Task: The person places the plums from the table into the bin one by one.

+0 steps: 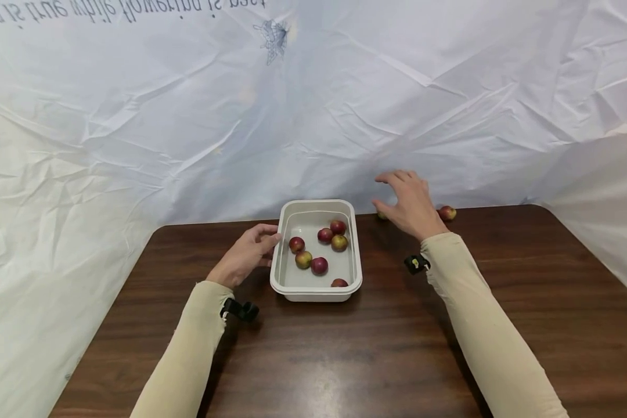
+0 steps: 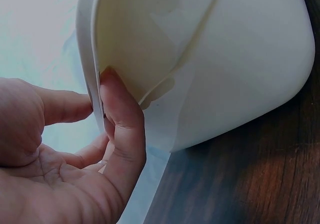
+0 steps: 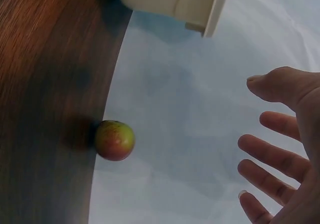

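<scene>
A white plastic container (image 1: 316, 290) stands near the table's far edge with several small red and yellow-green apples (image 1: 319, 266) inside. At its left side, my left hand (image 1: 248, 252) pinches the rim; the left wrist view shows the thumb and a bent finger (image 2: 125, 129) on either side of it. My right hand (image 1: 409, 203) hovers right of the container, fingers spread and holding nothing. Below it, mostly hidden in the head view, sits a small apple (image 3: 115, 140) at the table edge, apart from the fingers. Another apple (image 1: 447, 213) lies just right of the right wrist.
The dark wooden table (image 1: 313, 354) ends just behind the container. Beyond that edge hangs a wrinkled white sheet (image 1: 313, 133) with upside-down lettering, which also falls along both sides. Both wrists carry small black cameras (image 1: 417, 264).
</scene>
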`<state>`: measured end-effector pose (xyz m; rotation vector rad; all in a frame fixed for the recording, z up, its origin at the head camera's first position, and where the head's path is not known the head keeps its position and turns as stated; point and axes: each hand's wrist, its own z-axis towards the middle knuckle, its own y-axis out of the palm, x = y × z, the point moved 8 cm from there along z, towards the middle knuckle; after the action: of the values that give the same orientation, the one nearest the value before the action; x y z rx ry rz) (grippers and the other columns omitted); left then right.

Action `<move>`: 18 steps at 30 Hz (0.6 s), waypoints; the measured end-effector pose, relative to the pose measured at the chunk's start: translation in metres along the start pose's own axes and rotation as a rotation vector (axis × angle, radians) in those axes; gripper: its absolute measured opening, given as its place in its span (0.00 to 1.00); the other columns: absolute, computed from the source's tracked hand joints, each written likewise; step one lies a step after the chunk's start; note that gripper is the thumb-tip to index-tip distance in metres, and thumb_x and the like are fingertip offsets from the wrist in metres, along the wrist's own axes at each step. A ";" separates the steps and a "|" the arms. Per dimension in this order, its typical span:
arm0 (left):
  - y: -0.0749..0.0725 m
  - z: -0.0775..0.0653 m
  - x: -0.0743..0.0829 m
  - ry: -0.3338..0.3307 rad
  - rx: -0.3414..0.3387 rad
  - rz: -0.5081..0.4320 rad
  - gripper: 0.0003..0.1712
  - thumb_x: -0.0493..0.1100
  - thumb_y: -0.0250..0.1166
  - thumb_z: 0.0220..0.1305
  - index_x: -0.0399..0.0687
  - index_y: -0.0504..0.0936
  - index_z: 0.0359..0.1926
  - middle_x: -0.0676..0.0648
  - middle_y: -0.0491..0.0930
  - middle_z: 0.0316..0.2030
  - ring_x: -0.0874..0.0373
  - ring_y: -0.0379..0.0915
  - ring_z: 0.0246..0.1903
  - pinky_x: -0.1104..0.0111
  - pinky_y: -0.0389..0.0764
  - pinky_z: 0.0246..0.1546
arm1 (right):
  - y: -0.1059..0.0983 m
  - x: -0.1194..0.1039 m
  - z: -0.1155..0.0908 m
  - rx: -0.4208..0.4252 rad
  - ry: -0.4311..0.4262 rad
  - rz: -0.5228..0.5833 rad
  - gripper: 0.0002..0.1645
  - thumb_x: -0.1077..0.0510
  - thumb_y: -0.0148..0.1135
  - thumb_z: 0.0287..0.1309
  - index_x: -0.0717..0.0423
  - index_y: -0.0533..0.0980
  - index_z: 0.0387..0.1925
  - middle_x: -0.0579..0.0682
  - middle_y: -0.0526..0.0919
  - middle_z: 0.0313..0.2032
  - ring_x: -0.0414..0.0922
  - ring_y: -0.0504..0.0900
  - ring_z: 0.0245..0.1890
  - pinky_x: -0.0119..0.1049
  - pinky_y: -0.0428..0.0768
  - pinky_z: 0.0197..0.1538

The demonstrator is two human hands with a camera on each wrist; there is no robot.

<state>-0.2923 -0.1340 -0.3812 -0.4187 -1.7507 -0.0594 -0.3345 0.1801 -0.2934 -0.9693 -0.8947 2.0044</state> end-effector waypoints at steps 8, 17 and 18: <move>0.000 -0.001 0.001 0.002 0.005 -0.009 0.27 0.47 0.54 0.80 0.41 0.64 0.72 0.33 0.73 0.59 0.42 0.78 0.56 0.63 0.86 0.46 | 0.017 0.016 0.001 -0.066 0.042 -0.019 0.27 0.51 0.71 0.63 0.56 0.77 0.60 0.61 0.78 0.63 0.64 0.69 0.64 0.66 0.65 0.60; 0.003 0.001 0.000 0.005 -0.008 0.005 0.28 0.48 0.55 0.80 0.41 0.63 0.73 0.34 0.73 0.59 0.41 0.78 0.57 0.62 0.86 0.47 | 0.035 0.038 -0.005 -0.185 0.109 -0.042 0.27 0.51 0.67 0.66 0.55 0.76 0.63 0.60 0.76 0.65 0.63 0.68 0.64 0.63 0.65 0.58; 0.003 0.001 0.000 0.003 -0.007 0.005 0.28 0.48 0.54 0.80 0.42 0.63 0.72 0.34 0.73 0.59 0.42 0.78 0.57 0.63 0.86 0.47 | 0.037 0.039 -0.005 -0.194 0.112 -0.047 0.27 0.51 0.67 0.66 0.55 0.75 0.63 0.61 0.76 0.65 0.63 0.68 0.65 0.63 0.65 0.57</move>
<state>-0.2926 -0.1306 -0.3817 -0.4280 -1.7467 -0.0625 -0.3591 0.1959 -0.3388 -1.1447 -1.0538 1.8301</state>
